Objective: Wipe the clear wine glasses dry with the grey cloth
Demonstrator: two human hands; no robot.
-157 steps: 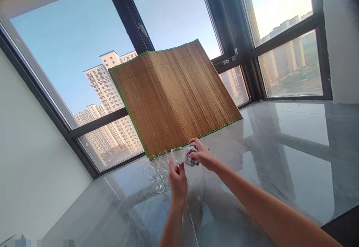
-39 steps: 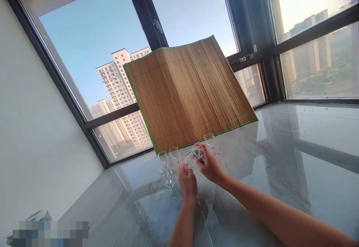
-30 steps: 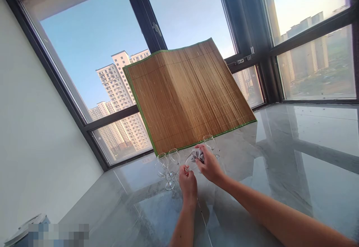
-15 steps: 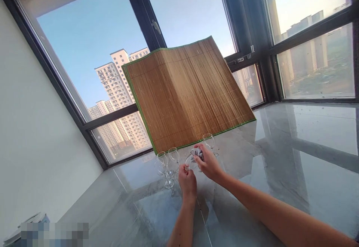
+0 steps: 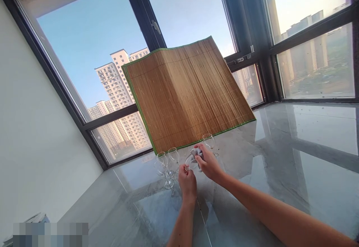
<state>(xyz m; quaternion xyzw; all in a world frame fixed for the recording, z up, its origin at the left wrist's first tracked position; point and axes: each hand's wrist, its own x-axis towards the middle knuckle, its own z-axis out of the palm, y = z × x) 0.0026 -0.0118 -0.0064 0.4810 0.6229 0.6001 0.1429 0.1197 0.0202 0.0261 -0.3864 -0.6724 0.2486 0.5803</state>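
Though partly out of sight, glass [image 5: 190,160] in the left hand [image 5: 187,179], gray cloth [image 5: 196,152] in the right hand [image 5: 208,161].

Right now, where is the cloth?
In the head view, the cloth is below the mat, right of centre, in the right hand at the glass in the left hand.

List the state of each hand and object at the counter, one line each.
Left hand, closed around the held glass
Right hand, gripping the cloth
Held glass, gripped; exact tilt unclear
Cloth, bunched up
Clustered glasses, upright, left of the left hand
Lone glass, upright, beyond the right hand
Mat, unrolled, bent, standing on edge
Counter, glossy, reflecting light
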